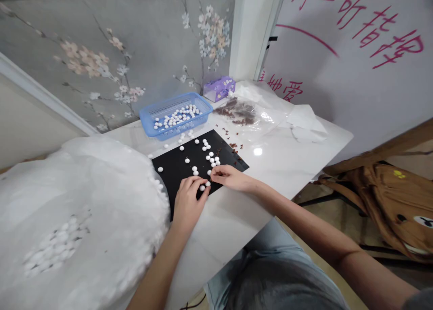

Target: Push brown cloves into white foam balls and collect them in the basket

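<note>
On the black mat my left hand is curled, with its thumb and forefinger closed on a small white ball. Another white ball lies within the curve of those fingers. Just to the right, my right hand is pinched shut over the mat's near edge; what its fingertips hold is hidden. A white ball sits beside those fingertips. More white balls lie singly and in clusters on the mat. Small brown pieces are scattered along its right side.
Behind the mat stands a blue basket with many white balls. A purple tissue pack and a clear plastic bag of brown pieces lie at the back. A large translucent bag of white balls fills the left. A brown backpack is at right.
</note>
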A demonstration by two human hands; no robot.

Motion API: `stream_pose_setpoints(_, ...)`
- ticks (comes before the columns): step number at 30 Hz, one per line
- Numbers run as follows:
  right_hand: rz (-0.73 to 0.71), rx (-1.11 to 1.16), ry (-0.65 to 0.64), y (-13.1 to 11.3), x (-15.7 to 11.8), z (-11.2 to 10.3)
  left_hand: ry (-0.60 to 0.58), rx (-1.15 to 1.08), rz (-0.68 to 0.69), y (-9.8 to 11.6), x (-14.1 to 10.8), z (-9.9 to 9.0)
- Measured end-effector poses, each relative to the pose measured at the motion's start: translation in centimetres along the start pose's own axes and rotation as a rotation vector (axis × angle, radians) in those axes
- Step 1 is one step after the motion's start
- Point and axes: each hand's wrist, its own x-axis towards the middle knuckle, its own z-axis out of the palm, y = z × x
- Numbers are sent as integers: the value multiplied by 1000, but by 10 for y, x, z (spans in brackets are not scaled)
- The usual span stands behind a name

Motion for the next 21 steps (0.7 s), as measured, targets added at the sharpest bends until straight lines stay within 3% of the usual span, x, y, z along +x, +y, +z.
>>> stream_pose_setpoints(21, -28, -112, 94, 4, -1, 11, 12, -64, -48, -2, 2, 2)
